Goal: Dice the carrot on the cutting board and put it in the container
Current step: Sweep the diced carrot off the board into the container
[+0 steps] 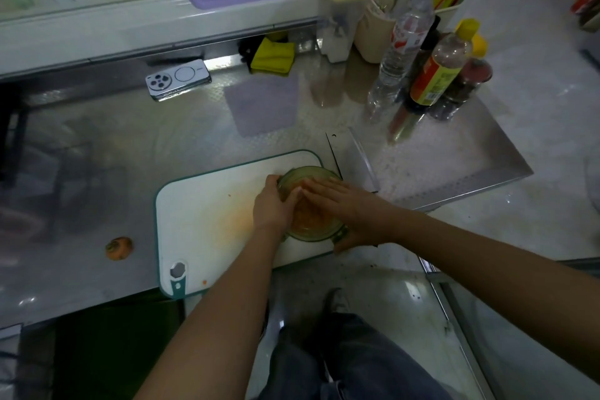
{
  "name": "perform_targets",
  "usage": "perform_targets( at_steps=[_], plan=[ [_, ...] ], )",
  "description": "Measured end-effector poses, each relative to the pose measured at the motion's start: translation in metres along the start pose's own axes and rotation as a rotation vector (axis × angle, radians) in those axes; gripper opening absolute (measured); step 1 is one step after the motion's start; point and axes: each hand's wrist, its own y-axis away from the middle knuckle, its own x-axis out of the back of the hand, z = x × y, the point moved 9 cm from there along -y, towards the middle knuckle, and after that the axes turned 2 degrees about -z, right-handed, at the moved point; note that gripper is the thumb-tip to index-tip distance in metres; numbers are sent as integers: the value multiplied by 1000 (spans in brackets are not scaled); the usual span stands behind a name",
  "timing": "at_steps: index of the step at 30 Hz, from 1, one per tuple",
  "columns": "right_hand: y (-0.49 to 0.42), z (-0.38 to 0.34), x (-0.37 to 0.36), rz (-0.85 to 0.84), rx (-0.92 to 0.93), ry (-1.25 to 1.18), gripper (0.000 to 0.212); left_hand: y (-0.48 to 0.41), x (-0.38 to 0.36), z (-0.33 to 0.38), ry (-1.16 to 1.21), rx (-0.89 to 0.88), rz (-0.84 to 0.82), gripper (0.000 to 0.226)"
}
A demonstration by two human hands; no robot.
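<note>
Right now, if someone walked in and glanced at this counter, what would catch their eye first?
Probably the two hands meeting over a glass container of orange carrot pieces on the white cutting board: the left hand holds its rim, the right hand lies across the top. Next, the orange carrot end lying alone on the counter left of the board, and the cluster of bottles at the far right.

A clear, glossy glass-like container (310,204) sits on a smooth white plastic cutting board (207,204) with teal trim, on a shiny, finely textured steel counter (130,146), near a yellow cloth (272,57) and clear plastic bottles (402,42)
</note>
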Motion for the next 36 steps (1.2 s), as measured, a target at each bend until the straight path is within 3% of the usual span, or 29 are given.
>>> perform_targets(
  at_steps=[13, 18, 24, 31, 34, 36],
  plan=[
    [-1, -1, -12, 149, 34, 54, 107, 4, 1, -2, 36, 32, 54, 52],
    [0, 3, -15, 142, 5, 9, 106, 46, 5, -19, 125, 217, 375, 70],
    [-2, 0, -12, 194, 1, -24, 105, 74, -25, -24, 325, 379, 381, 43],
    [0, 1, -13, 228, 22, -65, 104, 76, -22, -27, 379, 316, 407, 41],
    [2, 4, -6, 192, -18, -278, 92, 73, -22, -29, 426, 314, 359, 41],
    [11, 15, 12, 373, -168, -509, 78, 70, -21, -31, 413, 313, 325, 42]
  ],
)
